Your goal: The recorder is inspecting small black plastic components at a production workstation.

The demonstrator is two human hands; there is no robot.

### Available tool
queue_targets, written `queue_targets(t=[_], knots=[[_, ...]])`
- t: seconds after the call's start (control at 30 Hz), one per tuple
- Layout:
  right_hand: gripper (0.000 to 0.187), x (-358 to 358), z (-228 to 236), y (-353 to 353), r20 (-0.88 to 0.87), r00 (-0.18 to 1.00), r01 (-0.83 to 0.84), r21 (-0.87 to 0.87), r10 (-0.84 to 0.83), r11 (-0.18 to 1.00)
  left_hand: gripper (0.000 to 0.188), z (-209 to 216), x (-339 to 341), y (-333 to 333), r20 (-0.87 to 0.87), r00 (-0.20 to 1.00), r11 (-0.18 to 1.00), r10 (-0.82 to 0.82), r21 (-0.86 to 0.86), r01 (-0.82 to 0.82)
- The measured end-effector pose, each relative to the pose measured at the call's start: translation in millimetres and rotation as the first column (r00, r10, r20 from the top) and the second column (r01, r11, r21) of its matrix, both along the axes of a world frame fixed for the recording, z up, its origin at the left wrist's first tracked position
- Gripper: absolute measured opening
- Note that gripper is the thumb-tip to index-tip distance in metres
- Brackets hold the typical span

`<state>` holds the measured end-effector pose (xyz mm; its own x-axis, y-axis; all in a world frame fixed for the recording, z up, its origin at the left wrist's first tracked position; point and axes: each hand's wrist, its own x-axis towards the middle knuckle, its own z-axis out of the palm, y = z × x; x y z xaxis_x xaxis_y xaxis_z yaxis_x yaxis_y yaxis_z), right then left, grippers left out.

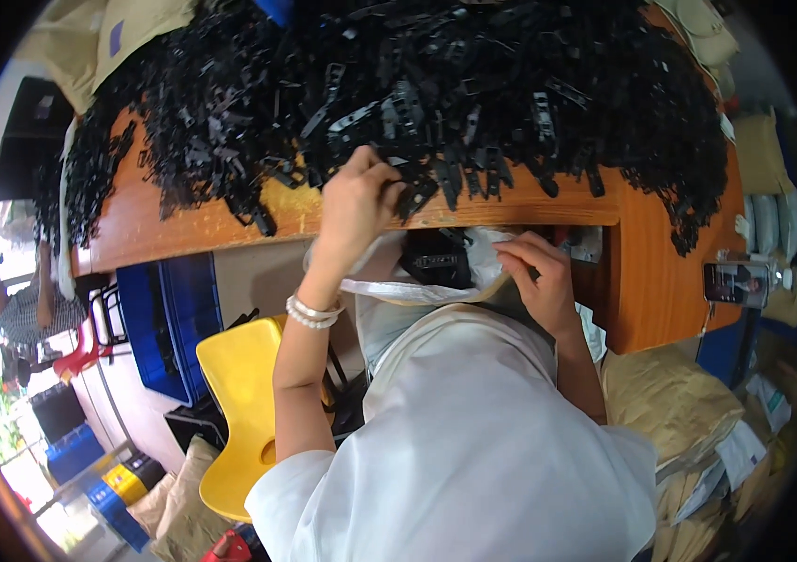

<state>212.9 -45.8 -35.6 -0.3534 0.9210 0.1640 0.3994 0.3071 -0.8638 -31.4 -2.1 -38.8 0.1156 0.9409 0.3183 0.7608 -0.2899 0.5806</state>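
A large heap of small black plastic clip-like parts (417, 84) covers most of the wooden table (174, 229). At its front edge my left hand (356, 201), wearing a white bead bracelet (312, 314), is closed with the fingertips on a black plastic part (415, 195). On my lap, just under the table edge, lies a white bag (417, 292) with its mouth open and black pieces (438, 260) inside. My right hand (539, 272) pinches the right side of the bag's rim. The left fingertips are partly hidden against the dark heap.
A yellow chair (244, 403) stands to my left, with blue crates (164, 318) behind it. At the right table edge a phone (736, 283) is held up. Brown paper sacks (670, 398) lie at lower right. Another person (33, 304) is far left.
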Motion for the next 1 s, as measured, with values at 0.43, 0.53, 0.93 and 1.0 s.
queue_targets(t=[0.43,0.53,0.93,1.0], knots=[[0.014,179.4,-30.0,70.2,0.406,0.374,0.678,0.494,-0.834,0.545,0.008,3.9,55.6,17.4,0.366,0.905,0.971,0.216,-0.179,-0.159],[0.02,197.6,-36.8,91.6,0.442,0.32,0.671,0.519,-0.838,0.53,0.016,9.4,74.4,18.0,0.464,0.87,0.985,0.166,-0.112,-0.128],[0.039,209.9,-40.4,87.1,0.367,0.438,0.648,0.505,-0.821,0.571,0.037,22.2,97.6,13.8,0.843,0.515,0.885,0.153,-0.349,0.308],[0.041,207.8,-34.5,80.1,0.35,0.421,0.741,0.399,-0.837,0.54,0.036,16.2,97.9,14.9,0.847,0.509,0.876,0.155,-0.356,0.325]])
